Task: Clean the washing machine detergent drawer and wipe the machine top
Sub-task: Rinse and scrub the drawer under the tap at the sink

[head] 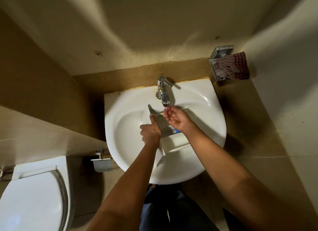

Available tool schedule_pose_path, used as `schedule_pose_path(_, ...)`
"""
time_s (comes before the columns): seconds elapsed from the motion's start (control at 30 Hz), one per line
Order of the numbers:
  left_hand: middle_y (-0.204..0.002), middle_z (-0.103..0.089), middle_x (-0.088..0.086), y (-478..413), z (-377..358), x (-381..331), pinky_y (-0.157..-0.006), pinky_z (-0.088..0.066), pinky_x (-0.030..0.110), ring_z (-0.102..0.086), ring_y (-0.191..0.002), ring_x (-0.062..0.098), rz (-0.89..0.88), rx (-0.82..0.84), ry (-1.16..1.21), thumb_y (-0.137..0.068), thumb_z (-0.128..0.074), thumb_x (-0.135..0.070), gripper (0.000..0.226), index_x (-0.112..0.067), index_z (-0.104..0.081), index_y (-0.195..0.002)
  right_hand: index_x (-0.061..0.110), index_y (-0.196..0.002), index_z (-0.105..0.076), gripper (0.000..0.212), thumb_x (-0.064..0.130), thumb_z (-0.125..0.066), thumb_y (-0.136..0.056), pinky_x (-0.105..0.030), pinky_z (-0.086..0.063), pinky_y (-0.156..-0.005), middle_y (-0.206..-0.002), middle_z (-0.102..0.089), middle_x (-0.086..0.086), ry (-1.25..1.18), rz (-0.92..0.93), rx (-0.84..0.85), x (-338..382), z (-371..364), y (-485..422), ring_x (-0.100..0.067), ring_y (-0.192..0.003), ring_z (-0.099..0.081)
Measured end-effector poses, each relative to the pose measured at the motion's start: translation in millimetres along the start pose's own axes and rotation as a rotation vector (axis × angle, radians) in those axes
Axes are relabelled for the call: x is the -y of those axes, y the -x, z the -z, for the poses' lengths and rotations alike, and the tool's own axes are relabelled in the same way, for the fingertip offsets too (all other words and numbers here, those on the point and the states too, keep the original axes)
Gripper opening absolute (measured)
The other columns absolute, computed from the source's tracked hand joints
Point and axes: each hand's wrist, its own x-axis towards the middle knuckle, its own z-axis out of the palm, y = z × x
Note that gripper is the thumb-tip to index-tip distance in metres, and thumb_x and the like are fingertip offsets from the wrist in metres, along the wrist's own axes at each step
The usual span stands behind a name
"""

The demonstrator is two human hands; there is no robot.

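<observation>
Detergent drawer (173,143) lies in white sink (127,127), long side running near-to-far, far end under tap (163,91). L hand (149,130) grips drawer's left wall, fingers curled round it, thumb along top edge. R hand (177,118) is cupped palm-up just under spout, over drawer's far part, fingers loosely bent & holding nothing. Checked cloth (232,65) sits in metal wall dish, far right. Toilet (34,196) near left w/ paper holder (101,163) beside sink
</observation>
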Motion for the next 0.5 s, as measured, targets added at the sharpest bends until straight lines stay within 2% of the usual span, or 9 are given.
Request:
schedule_pose_path(0.07, -0.138, -0.048, 0.025, -0.1, -0.1, 0.3, -0.105, -0.04, 0.05, -0.05, -0.123, 0.042, -0.002, 0.005, -0.001, -0.093, -0.031, -0.067, 0.084, 0.003, -0.038, -0.139, 0.002, -0.083, -0.056, 0.022, 0.012, -0.045, -0.099, -0.018, -0.052, -0.05, -0.079, -0.058, -0.009, -0.109, -0.046, 0.028, 5.3, -5.8, -3.4, -0.016, -0.071, -0.056)
schedule_pose_path(0.3, -0.139, -0.047, 0.026, 0.3, -0.4, -0.2, -0.106, -0.039, 0.049, -0.049, -0.124, 0.042, -0.006, -0.001, -0.021, -0.094, -0.031, -0.067, 0.083, 0.003, -0.038, -0.139, -0.003, -0.089, -0.053, 0.022, 0.0, -0.033, -0.097, -0.018, -0.039, -0.056, -0.078, -0.052, -0.01, -0.076, -0.162, 0.118, 13.0, -17.1, -7.3, -0.013, -0.064, -0.046)
schedule_pose_path(0.43, -0.139, -0.048, 0.026, -0.3, -0.6, 0.9, -0.106, -0.039, 0.049, -0.049, -0.124, 0.042, -0.016, 0.003, -0.014, -0.094, -0.03, -0.066, 0.084, 0.003, -0.039, -0.139, -0.005, -0.092, -0.055, 0.021, 0.001, -0.037, -0.099, -0.02, -0.05, -0.049, -0.079, -0.058, -0.013, -0.063, -0.161, 0.095, 15.1, -10.1, -3.9, -0.016, -0.069, -0.053)
schedule_pose_path(0.5, -0.139, -0.048, 0.026, -0.7, -0.2, 0.3, -0.107, -0.039, 0.048, -0.049, -0.124, 0.042, -0.012, 0.002, -0.017, -0.094, -0.031, -0.065, 0.082, 0.003, -0.039, -0.139, -0.002, -0.089, -0.057, 0.021, 0.003, -0.04, -0.099, -0.022, -0.054, -0.057, -0.077, -0.064, -0.014, 0.102, -0.108, 0.134, 9.0, -5.7, -2.6, -0.018, -0.072, -0.061)
